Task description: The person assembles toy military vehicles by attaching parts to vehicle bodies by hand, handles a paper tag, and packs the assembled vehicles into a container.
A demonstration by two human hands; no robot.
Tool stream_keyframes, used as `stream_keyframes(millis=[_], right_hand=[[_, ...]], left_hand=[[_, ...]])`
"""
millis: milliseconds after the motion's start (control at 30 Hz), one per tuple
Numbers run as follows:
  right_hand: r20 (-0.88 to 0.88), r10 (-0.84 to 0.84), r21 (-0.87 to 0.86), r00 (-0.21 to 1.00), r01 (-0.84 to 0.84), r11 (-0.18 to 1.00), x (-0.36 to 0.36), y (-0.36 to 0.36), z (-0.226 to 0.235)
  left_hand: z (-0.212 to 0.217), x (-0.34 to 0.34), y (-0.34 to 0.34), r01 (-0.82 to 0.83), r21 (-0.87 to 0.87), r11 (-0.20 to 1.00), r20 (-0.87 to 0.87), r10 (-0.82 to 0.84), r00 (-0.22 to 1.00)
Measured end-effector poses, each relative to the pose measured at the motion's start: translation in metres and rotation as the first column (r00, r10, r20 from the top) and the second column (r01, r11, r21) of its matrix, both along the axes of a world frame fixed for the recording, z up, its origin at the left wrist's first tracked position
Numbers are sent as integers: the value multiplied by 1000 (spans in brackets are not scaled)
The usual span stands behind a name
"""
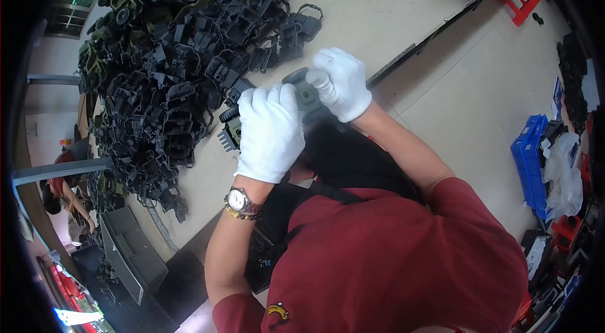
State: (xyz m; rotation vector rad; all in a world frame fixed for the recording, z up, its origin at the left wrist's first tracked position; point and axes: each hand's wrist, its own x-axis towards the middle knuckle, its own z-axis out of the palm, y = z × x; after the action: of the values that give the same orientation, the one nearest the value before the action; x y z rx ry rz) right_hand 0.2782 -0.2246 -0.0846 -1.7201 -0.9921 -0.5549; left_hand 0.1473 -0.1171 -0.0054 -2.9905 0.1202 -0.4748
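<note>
Between my gloved hands is a dark green toy vehicle [309, 98] with black wheels, held near the table's edge. My left hand [271, 131] is closed over its left part, and the palm and fingers cover much of it. At the right end, my right hand [343, 84] is curled in a tight grip with the thumb side against the vehicle's top; part of that area is blurred. Beyond the left hand, a black wheel and a comb-like dark piece of the vehicle stick out. Both hands wear white gloves.
A big heap of dark grey plastic toy parts [183, 68] covers the table's left side, with green toy vehicle bodies [94, 65] behind. A grey bin [129, 254] stands lower left, near another person [63, 194]. Rightward are a red stool [520, 0] and a blue crate [528, 163].
</note>
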Motion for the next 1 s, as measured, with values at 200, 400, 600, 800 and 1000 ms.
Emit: stream_keyframes(millis=[200, 400, 600, 800, 1000], right_hand=[[-279, 236, -13, 931, -250, 968, 16, -41, 7], [-299, 387, -367, 872, -479, 797, 21, -53, 8], [-127, 369, -334, 921, -390, 858, 8, -52, 14], [60, 330, -233, 942, -308, 922, -3, -37, 49], [193, 425, -167, 884, -398, 902, -30, -24, 70]], left_hand=[[3, -4, -4, -23, -41, 999, 7, 23, 1000], [0, -7, 0, -16, -71, 997, 27, 18, 999], [4, -21, 5, -42, -96, 994, 73, 49, 996], [15, -56, 0, -231, -185, 955, 275, 276, 921], [-12, -117, -15, -182, -955, -235, -273, 451, 850]])
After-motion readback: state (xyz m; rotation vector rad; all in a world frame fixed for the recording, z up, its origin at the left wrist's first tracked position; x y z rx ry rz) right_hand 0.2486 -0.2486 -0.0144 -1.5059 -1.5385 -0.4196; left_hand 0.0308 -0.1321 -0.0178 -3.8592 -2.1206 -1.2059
